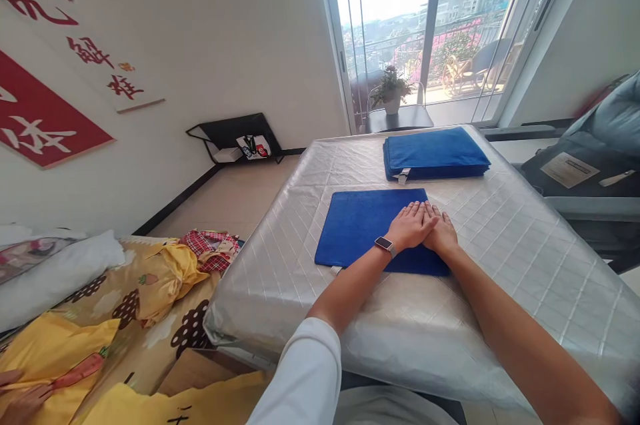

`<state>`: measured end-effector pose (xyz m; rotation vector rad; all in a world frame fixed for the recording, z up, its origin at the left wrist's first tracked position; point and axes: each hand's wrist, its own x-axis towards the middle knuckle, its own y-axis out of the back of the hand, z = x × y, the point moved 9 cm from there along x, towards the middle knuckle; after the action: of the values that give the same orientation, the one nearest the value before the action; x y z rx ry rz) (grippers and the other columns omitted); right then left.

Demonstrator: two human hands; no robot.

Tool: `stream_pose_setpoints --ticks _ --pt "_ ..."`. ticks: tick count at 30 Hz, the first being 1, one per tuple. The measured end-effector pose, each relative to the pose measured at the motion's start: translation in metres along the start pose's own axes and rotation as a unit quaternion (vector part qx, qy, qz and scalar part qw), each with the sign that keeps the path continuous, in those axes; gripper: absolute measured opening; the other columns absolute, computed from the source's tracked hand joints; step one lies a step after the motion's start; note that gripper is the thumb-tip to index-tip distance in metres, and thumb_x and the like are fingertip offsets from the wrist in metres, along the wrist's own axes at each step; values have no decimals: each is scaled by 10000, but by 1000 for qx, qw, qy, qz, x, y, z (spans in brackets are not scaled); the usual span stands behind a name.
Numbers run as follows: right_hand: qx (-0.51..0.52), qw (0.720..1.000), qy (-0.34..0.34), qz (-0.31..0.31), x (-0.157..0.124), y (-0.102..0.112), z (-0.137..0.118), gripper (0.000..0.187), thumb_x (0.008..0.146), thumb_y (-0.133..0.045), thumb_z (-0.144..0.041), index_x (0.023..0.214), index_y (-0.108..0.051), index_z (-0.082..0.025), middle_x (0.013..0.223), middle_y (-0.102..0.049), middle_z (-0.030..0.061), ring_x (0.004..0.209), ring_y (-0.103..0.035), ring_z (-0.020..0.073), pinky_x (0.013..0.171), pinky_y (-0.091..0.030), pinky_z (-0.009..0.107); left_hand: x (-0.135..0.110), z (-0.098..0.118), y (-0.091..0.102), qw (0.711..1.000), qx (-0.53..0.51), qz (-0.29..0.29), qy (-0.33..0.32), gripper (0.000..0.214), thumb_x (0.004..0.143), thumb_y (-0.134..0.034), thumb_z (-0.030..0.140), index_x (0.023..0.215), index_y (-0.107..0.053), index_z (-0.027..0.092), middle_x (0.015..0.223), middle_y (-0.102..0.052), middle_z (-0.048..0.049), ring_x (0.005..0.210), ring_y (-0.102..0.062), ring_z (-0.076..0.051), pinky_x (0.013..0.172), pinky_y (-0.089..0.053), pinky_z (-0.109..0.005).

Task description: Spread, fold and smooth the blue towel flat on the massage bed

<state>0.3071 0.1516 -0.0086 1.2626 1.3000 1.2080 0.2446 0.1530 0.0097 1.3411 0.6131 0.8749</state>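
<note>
A folded blue cloth (pixel 357 225) lies flat on a mattress wrapped in clear plastic (pixel 520 232). My left hand (pixel 411 225), with a watch on its wrist, rests palm down on the cloth's right part, fingers stretched out and together. My right hand (pixel 441 230) lies flat right beside it, touching it, also on the cloth. Neither hand grips anything. Farther back on the mattress sits a stack of folded blue cloths (pixel 434 153).
At the lower left lies a heap of yellow patterned bedding (pixel 100 318) and a white pillow (pixel 55 272). A dark armchair (pixel 595 158) stands at the right. A potted plant (pixel 391 92) on a small table stands by the glass balcony door. A black rack (pixel 235 135) sits against the wall.
</note>
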Motion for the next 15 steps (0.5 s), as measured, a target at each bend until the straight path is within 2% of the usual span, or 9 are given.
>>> stream_pose_setpoints --ticks 2,4,8,12,15 --pt "15 1000 -15 1 2 1 1 657 1050 -217 -349 1666 -224 -122 1719 -193 91 1576 -192 246 1277 -155 440 -5 -17 -1 1000 3 -6 16 749 1064 -54 548 1625 -279 105 1686 -291 -118 1578 -202 -196 1291 -185 -376" --pt "28 999 -26 -1 4 2 0 679 1060 -180 -411 1663 -219 -102 1713 -207 112 1573 -201 254 1276 -160 461 -18 -43 1 999 9 -12 36 787 1053 -40 585 1622 -289 102 1692 -271 -114 1583 -182 -196 1297 -158 -372" --pt "38 999 -37 -10 5 3 -2 703 1062 -147 -444 1658 -218 -79 1716 -187 110 1575 -193 249 1279 -147 461 -53 -114 13 994 19 -25 105 879 1024 -26 665 1623 -277 73 1703 -221 -132 1588 -157 -219 1300 -134 -380" --pt "36 998 -41 -13 5 2 0 710 1062 -140 -448 1656 -218 -68 1718 -176 93 1575 -190 237 1284 -136 448 -87 -183 25 981 28 -24 190 884 1021 -33 676 1627 -262 73 1705 -198 -142 1588 -155 -232 1298 -134 -399" --pt "32 999 -41 -14 5 1 0 713 1061 -139 -453 1657 -216 -69 1719 -172 91 1575 -192 235 1284 -138 446 -103 -211 30 974 31 -7 225 888 1022 -35 671 1624 -258 57 1701 -204 -151 1587 -164 -235 1297 -131 -397"
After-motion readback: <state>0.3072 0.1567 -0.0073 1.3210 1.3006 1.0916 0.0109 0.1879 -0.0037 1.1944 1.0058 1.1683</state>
